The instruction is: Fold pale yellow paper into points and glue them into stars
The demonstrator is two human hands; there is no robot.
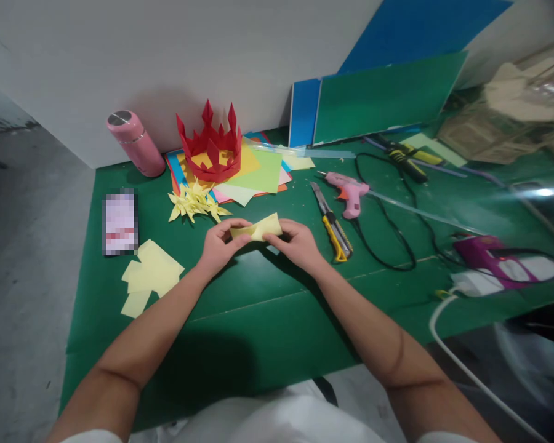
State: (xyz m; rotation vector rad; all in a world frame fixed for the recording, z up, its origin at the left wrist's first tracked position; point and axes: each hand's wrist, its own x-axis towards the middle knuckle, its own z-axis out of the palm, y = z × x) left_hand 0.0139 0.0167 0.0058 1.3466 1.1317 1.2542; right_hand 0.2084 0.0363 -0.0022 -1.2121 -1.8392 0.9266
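Observation:
A small piece of pale yellow paper (258, 229), bent along its length, is pinched between my two hands above the green table. My left hand (224, 243) grips its left end with thumb and fingers. At the other end, my right hand (298, 243) pinches it the same way. Loose yellow paper pieces (157, 271) lie to the left, near my left forearm. Beyond my left hand is a heap of folded yellow paper shapes (191, 202) with pointed tips. Right of my right hand lies a yellow utility knife (335, 231) with its blade out.
A red paper crown (215, 154) stands on coloured paper sheets (258, 172). At the left are a pink bottle (138, 144) and a blurred-out rectangular item (120, 221). A pink glue gun (348, 194) trails a black cord toward a purple-and-white power strip (493, 264). Pliers (406, 160) lie farther back.

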